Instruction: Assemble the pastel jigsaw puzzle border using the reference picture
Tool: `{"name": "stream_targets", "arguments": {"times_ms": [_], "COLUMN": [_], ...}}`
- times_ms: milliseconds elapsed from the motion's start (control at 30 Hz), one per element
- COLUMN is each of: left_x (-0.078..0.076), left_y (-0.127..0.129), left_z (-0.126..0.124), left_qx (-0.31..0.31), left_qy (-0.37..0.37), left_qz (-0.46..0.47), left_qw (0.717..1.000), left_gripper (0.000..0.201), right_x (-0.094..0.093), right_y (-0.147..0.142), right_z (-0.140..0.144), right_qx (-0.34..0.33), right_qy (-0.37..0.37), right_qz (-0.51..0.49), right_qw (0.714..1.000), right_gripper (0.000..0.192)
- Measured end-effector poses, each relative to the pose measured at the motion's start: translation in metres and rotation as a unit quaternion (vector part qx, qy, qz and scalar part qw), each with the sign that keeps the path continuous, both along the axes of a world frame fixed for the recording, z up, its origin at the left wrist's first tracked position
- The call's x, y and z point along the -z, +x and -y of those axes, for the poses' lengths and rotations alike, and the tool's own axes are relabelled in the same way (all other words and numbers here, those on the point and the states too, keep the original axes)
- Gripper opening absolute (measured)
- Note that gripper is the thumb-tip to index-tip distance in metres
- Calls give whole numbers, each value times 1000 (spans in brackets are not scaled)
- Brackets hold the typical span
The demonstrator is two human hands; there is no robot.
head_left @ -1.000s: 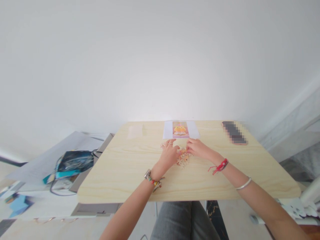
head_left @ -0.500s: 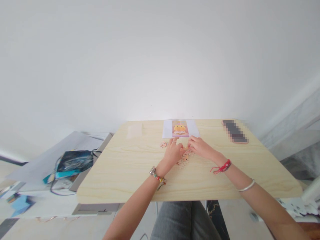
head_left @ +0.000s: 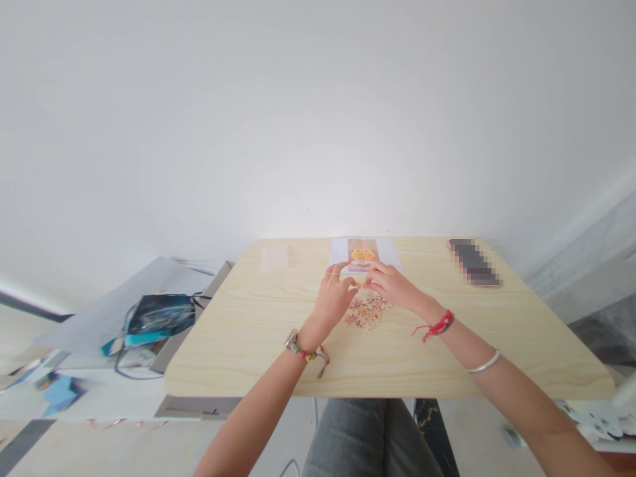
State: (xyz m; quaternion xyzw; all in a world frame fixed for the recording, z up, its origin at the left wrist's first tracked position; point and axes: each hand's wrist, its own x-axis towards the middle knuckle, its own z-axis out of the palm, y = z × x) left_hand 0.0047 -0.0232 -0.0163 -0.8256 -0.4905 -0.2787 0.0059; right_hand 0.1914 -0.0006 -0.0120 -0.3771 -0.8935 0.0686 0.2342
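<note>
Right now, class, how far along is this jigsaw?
Barely begun. Done: the picture sheet lies flat on the table. In hand: the left hand and right hand meet above the loose pieces. Left: that heap is unjoined.

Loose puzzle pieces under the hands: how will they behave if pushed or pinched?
The puzzle pieces look small, flat and thin, so probably light: a push would likely scatter the pile across the smooth wooden table rather than move it together. Lying flat, they seem hard to pinch; sliding one first may help. Nothing suggests rolling. Left hand and right hand meet above them.
</note>
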Motion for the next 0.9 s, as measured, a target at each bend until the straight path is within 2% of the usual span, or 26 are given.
{"name": "stream_targets", "arguments": {"times_ms": [133, 267, 500, 667, 800, 900], "left_x": [-1, 2, 16, 22, 21, 18], "left_y": [-25, -46, -59, -61, -61, -54], "left_z": [-2, -8, -17, -15, -6, 2], "left_qx": [-31, -74, -111, -116, -104, -70], "left_qy": [8, 12, -15, -41, -33, -29], "left_qz": [-25, -41, -47, -33, -35, -36], "left_qw": [999, 996, 993, 992, 993, 997], "left_gripper": [8, 10, 11, 13, 14, 17], "right_x": [0, 5, 16, 13, 9, 8], "right_y": [-28, -58, -80, -70, -38, -10], "right_z": [-7, -19, -37, -35, -34, -26], "right_qx": [-30, -31, -29, -25, -9, 5], "right_qy": [20, 11, -7, -12, -13, -56], "right_qz": [-3, 21, 68, 64, 17, 5], "right_qw": [999, 999, 997, 998, 1000, 998], "right_gripper": [9, 10, 11, 13, 11, 11]}}
